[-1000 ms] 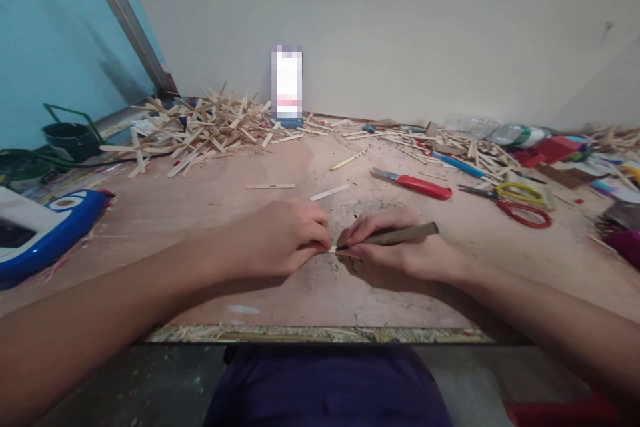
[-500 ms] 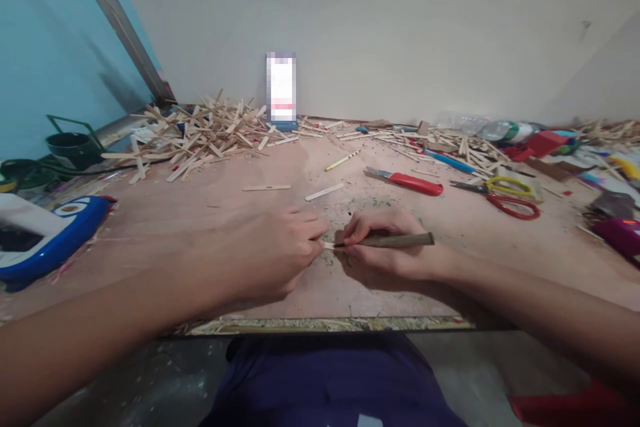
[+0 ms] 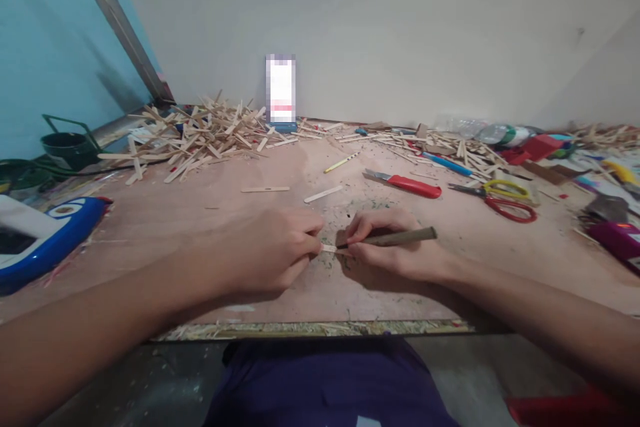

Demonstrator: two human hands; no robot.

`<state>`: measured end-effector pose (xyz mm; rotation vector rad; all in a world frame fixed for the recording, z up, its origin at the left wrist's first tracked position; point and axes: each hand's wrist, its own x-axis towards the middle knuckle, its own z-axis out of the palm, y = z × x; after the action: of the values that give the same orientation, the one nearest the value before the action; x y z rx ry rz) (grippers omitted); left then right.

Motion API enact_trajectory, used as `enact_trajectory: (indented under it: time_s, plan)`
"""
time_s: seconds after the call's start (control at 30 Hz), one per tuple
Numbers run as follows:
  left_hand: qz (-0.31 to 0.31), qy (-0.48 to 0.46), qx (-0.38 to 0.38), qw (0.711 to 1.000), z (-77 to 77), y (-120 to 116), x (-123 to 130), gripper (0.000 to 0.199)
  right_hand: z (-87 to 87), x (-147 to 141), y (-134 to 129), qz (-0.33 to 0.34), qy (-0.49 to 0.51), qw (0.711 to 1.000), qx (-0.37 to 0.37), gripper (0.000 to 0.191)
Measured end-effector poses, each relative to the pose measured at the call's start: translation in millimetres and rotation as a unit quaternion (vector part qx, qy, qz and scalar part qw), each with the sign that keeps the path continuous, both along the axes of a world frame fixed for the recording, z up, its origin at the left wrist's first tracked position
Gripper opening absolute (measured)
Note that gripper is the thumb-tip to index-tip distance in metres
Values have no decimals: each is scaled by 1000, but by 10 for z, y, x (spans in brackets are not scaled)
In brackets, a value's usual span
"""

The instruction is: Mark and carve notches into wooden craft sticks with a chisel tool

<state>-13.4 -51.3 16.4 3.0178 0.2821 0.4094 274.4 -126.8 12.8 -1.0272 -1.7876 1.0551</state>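
My left hand rests on the table, its fingers closed on one end of a wooden craft stick. From its fingertips the stick runs right, to the fingers of my right hand. That hand is closed round a slim olive-brown pencil-like tool, whose dark tip meets the stick. The exact kind of tool does not show clearly. Small green bits are scattered around my hands. Just beyond them lie two more craft sticks, a plain one and a marked one.
A big pile of craft sticks stands at the back left, beside a lit phone. On the right lie a red-handled utility knife, scissors, a blue pen and a plastic bottle. A blue dispenser sits left.
My left hand has shifted slightly left, and more of the craft stick shows between my hands. The right hand keeps its hold on the tool, with hardly any movement.
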Motion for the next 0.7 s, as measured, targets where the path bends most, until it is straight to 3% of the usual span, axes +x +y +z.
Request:
enact_trajectory:
  time_s: [0.23,0.57,0.7]
  plan:
    - [-27,-10,-57,998,14,99,-22,30,59,-7,-16,-12,9,1000,-24,13]
    - [-88,-41,-134,986,95,67,-43,30,-23,-36,-14,-1,15,999,-30,13]
    - [-53,-70,-134,987,114,145,-29,29,-18,-32,-28,-23,17,999,-23,9]
